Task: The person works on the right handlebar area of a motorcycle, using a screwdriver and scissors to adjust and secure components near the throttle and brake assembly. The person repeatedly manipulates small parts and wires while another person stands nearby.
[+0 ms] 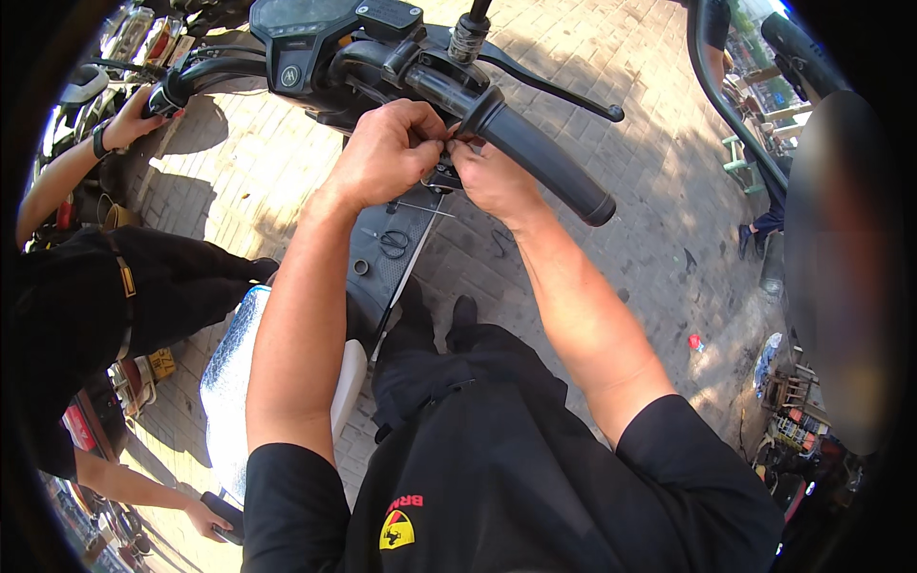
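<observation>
My left hand (pixel 390 151) and my right hand (pixel 492 179) meet just below the handlebar of a scooter, by the inner end of its black rubber grip (pixel 549 160). Thumb and fingers of both are pinched together over small dark parts at the switch housing. What exactly they hold is hidden between the fingertips. Above them runs the black brake lever (pixel 549 84), with the mirror stem (pixel 468 40) beside it. The dashboard (pixel 304 21) sits to the left, at the middle of the handlebar.
On the scooter's footboard (pixel 380 301) lie black-handled scissors (pixel 393 244), a small dark ring-shaped roll (pixel 360 267) and a thin metal rod (pixel 425 208). A silver cover (pixel 229 377) lies over the seat. At left, another person's hand (pixel 132 122) grips the other handlebar end; their other hand (pixel 205 520) holds a dark phone-like object.
</observation>
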### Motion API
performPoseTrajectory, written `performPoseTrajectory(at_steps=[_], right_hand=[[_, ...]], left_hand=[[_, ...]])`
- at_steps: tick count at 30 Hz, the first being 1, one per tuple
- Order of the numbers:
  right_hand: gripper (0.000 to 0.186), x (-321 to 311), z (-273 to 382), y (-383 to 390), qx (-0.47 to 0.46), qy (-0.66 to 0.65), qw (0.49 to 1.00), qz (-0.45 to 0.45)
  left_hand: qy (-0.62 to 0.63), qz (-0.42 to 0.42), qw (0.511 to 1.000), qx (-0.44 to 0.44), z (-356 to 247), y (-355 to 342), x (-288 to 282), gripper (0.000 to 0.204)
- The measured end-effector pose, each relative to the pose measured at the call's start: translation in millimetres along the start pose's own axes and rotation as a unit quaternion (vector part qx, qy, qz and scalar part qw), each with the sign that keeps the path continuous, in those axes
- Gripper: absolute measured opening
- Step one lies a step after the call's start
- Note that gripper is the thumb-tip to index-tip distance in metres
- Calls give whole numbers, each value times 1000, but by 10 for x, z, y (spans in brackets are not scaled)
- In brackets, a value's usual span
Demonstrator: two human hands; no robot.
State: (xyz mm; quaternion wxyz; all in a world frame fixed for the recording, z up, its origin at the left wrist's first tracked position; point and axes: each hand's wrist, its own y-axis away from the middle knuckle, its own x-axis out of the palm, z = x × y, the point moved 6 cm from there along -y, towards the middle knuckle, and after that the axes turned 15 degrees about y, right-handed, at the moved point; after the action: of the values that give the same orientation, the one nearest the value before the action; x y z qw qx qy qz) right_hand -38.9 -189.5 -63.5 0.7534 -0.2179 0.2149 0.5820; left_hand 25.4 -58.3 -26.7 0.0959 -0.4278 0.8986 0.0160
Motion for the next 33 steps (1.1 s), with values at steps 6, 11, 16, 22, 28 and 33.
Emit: performPoseTrajectory(at_steps=[6,11,16,22,28,33], right_hand=[[18,28,-1,4,9,-24,999,22],[25,-13,-65,-4,-26,-46,997,62],[27,-73,-271,87,35,-19,998,54],[27,-83,-374,62,34,-11,999,27],[24,78,-373,-17,9,-56,995,85],[24,14,-358,-65,14,10,999,36]], left_hand=[[-34,-5,999,-10,-69,13,28,13],[-70,-4,998,3,-95,16,30,17],[-126,3,992,-15,-147,-46,73,23],[-192,9,981,9,-212,-93,118,21],[-135,-13,990,-41,-149,-69,94,23],[46,2,997,-66,-97,14,10,26]])
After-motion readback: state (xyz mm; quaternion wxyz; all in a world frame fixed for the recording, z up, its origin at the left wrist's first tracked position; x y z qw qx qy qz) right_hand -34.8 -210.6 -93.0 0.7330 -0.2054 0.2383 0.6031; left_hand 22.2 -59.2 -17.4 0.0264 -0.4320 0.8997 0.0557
